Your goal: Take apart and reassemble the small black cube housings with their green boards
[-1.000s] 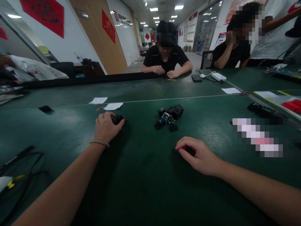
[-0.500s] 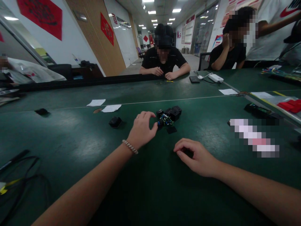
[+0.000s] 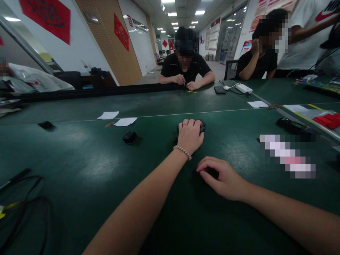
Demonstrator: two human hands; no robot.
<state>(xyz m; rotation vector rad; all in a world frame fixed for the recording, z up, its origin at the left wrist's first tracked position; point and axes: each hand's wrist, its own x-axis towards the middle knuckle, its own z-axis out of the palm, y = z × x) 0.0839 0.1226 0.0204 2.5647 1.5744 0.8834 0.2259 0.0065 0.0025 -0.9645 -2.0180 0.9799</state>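
My left hand (image 3: 190, 137), with a beaded bracelet at its wrist, reaches over the cluster of black parts in the middle of the table. Its fingers curl down around a black block (image 3: 203, 126), which shows between index finger and thumb. The small circuit parts seen there earlier are hidden beneath this hand. Closer to me, my right hand (image 3: 223, 177) rests on the green table with finger and thumb curled into a loop, tips close together and nothing visible in them. A separate small black block (image 3: 130, 137) lies to the left.
Paper slips (image 3: 125, 122) lie beyond the hands. Black cables (image 3: 29, 198) are at the lower left. A long black part (image 3: 293, 124) and red pieces (image 3: 328, 120) lie at the right. Across the table a person (image 3: 186, 67) works with both hands; another person (image 3: 260, 53) sits to the right.
My left hand has moved right, from beside the black parts to on top of them, and its fingers have curled down. My right hand has stayed in place.
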